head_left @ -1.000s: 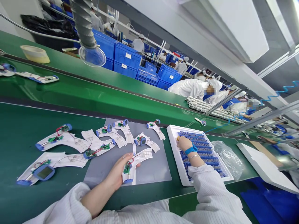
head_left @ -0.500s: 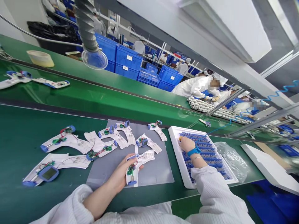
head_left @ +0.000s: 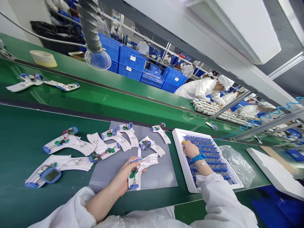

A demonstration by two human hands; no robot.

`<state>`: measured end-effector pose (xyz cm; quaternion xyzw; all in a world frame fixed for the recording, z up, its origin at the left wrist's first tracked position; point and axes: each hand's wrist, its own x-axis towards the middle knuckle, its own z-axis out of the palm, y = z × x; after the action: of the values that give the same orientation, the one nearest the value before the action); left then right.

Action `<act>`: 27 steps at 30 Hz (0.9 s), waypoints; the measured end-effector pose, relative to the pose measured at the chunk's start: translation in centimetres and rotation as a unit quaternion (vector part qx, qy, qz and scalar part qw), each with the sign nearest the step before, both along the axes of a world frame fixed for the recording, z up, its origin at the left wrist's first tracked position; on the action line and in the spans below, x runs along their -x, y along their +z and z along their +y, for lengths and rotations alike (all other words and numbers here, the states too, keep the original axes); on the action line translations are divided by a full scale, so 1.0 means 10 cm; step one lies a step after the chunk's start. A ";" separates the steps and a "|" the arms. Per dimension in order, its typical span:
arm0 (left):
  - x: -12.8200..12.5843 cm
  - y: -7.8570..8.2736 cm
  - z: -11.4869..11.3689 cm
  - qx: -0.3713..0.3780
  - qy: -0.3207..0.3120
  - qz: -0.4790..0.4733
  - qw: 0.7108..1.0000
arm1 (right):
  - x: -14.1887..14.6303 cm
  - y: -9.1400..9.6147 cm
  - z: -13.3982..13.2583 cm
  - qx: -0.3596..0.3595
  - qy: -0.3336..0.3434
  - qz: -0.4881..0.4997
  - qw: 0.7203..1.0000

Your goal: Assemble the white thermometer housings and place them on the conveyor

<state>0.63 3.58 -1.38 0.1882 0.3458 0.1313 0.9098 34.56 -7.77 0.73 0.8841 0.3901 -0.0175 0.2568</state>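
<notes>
My left hand (head_left: 123, 177) is closed around a white pistol-shaped half shell (head_left: 147, 161), which looks like part of a handheld thermometer. A green circuit board and red wires show inside it, with a blue end piece at the bottom. My right hand (head_left: 190, 149) reaches into a white foam tray (head_left: 181, 167) at its far left corner. Its fingers are bent down at the rows of small blue parts (head_left: 209, 155), with a yellow cover on one fingertip. Whatever lies between those fingers is hidden. A blue wristband (head_left: 199, 157) circles that wrist.
Several similar wired half shells (head_left: 68, 144) lie left of and on the grey mat (head_left: 163, 177). Beyond runs a green conveyor (head_left: 104, 101) carrying more shells (head_left: 30, 81). A clear plastic bag (head_left: 237, 164) and a white foam lid (head_left: 273, 171) lie right. An extraction hose (head_left: 90, 28) hangs above.
The shells on the conveyor have shifted to the right. My right hand has moved only slightly within the tray's corner, and my left hand keeps its hold on the half shell.
</notes>
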 end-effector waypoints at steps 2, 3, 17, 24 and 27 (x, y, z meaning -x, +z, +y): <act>0.00 0.00 0.00 -0.001 -0.001 0.004 1.000 | -0.01 0.00 -0.01 -0.008 0.004 0.000 1.000; 0.00 -0.01 0.00 -0.002 -0.003 0.005 1.000 | -0.01 0.00 -0.01 -0.013 0.003 0.000 1.000; 0.04 0.03 -0.01 -0.018 0.019 -0.043 0.999 | 0.12 0.21 -0.01 -0.150 -0.030 -0.001 0.988; 0.03 0.05 -0.01 -0.042 -0.006 -0.061 0.997 | 1.24 0.41 0.05 -0.370 0.056 0.339 0.863; 0.03 0.04 -0.03 -0.070 -0.009 -0.045 0.997 | 1.78 0.28 0.11 -0.383 0.068 0.498 0.775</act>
<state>0.31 3.28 -0.95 0.2480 0.2929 0.1551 0.9103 16.73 -6.70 3.56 0.7483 0.4969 -0.2871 -0.3327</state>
